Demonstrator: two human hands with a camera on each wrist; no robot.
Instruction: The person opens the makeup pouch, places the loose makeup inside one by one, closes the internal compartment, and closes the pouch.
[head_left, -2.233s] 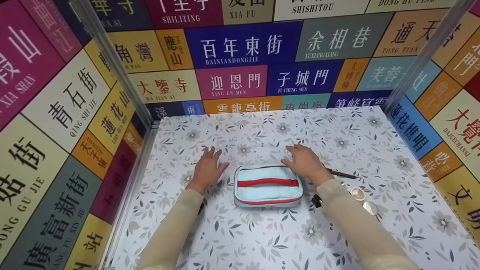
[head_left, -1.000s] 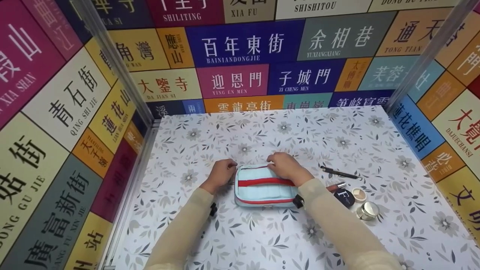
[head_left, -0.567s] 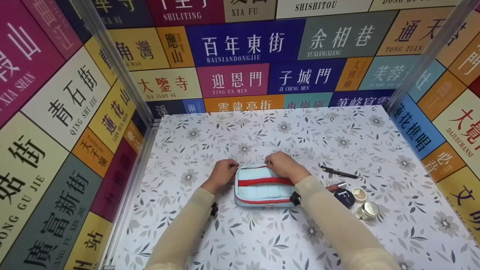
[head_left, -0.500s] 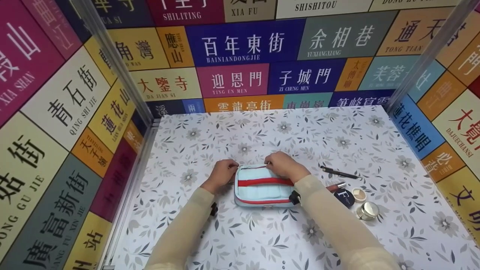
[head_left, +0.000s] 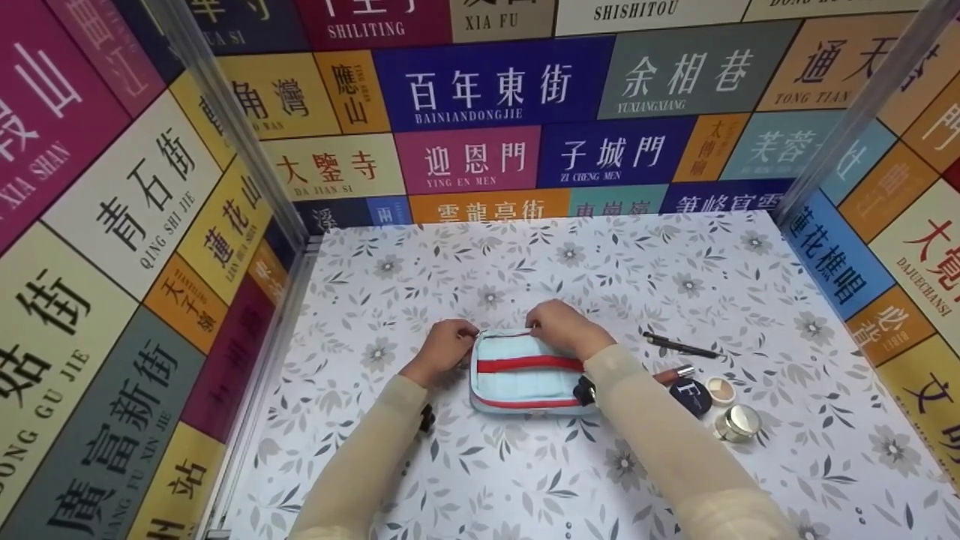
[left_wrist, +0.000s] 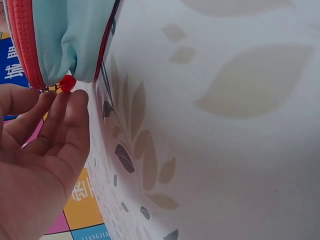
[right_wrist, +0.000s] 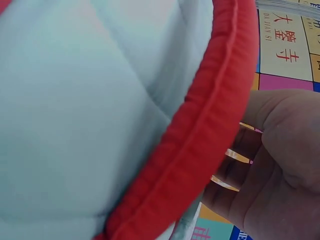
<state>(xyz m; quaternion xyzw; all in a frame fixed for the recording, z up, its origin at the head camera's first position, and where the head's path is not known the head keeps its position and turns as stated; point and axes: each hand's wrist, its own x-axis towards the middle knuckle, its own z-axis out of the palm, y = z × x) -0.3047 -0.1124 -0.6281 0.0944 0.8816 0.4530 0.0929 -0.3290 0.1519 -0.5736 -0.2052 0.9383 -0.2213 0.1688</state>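
A pale-blue zippered pouch (head_left: 517, 386) is found between, and bodyward of, left hand (head_left: 441, 349) and right hand (head_left: 564, 330), long axis running hand to hand, its red-beaded zipper pull (left_wrist: 67, 83) pinched by the nearer left, far edge touched by the right's bent fingers, hold unclear.
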